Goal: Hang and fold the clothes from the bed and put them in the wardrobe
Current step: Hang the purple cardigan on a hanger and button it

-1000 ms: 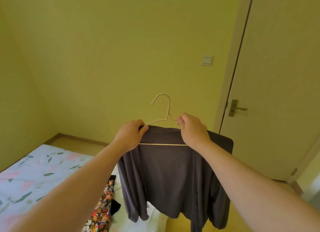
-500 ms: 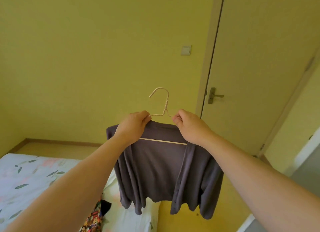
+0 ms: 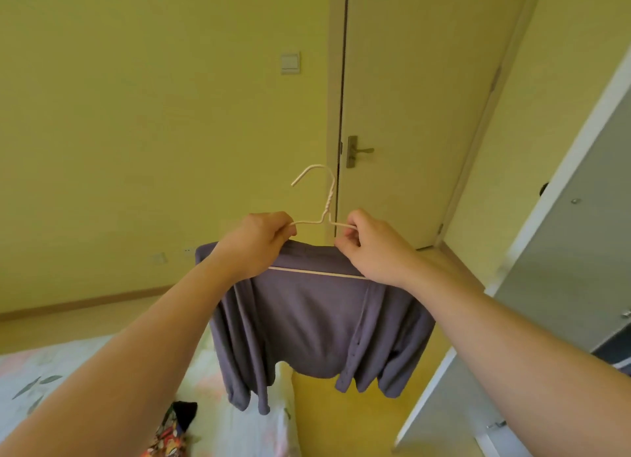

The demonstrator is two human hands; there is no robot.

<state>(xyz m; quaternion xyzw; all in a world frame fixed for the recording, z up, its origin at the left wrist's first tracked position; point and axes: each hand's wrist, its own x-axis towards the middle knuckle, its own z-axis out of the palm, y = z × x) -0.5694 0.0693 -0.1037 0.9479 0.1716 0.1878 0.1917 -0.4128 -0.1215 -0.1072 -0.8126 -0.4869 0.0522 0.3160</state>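
— Holding anything, those hands?
— Both are. The left hand (image 3: 259, 243) and the right hand (image 3: 374, 250) are raised in front of the person. Each grips a shoulder wire of a pale wire hanger (image 3: 328, 197), one on either side of its twisted neck. The left fingers (image 3: 285, 232) are curled round the wire and the cloth just below it. The right fingers (image 3: 349, 242) are bent in and pinch the wire.
— And the garment?
— A grey-purple cardigan (image 3: 314, 320) is draped over the hanger, held up in the air. Its collar sits under both hands, its button strip runs down right of the middle, and its sleeves hang loose on both sides. The hems dangle above the far right corner of the bed (image 3: 51, 371).
— Anything lying on the bed?
— A bright patterned cloth (image 3: 167, 438) with a black cloth (image 3: 184, 414) touching it, near the bed's right edge.
— Where's the wardrobe?
— The wardrobe (image 3: 580, 234), grey with white edging, stands to the right, past a shut door (image 3: 409, 98) with a lever handle (image 3: 360, 151).
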